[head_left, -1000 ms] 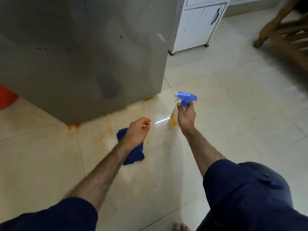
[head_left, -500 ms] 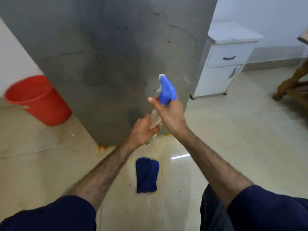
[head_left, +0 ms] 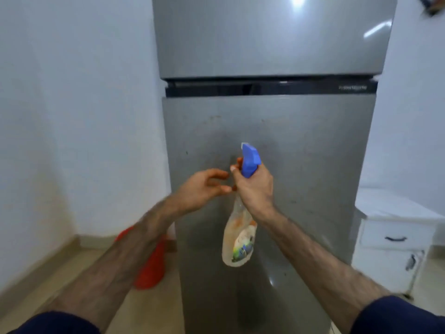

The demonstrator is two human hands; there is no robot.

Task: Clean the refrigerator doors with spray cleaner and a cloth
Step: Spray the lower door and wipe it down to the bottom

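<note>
**Bottle raised at the lower door, no cloth in sight**

The main risk, judging from the aim, is wasted or misplaced spray. The blue trigger head (head_left: 250,160) points up and slightly left of the middle of the lower door (head_left: 313,165), and the left hand (head_left: 202,186) sits just beside it; a squeeze now could wet those fingers or send cleaner running down the steel before anything is there to wipe it. The cloth is nowhere in this view (neither hand has it), so any spray put on may streak or dry on the metal while the person goes to fetch it. The bottle hangs from a grip high on its neck, and its weight could swing it if that hold slackens.

The right hand (head_left: 256,189) is wrapped around the neck of the spray bottle (head_left: 239,239), forearm reaching up from the lower right, a fingertip showing beside the trigger head. The left hand holds nothing, fingers curled loosely towards the bottle's neck, close to it; contact cannot be told through the blur. The refrigerator's upper door (head_left: 265,39) is out of the nozzle's line. A red bucket (head_left: 150,268) stands on the floor to the left, a white cabinet (head_left: 395,237) to the right.
</note>
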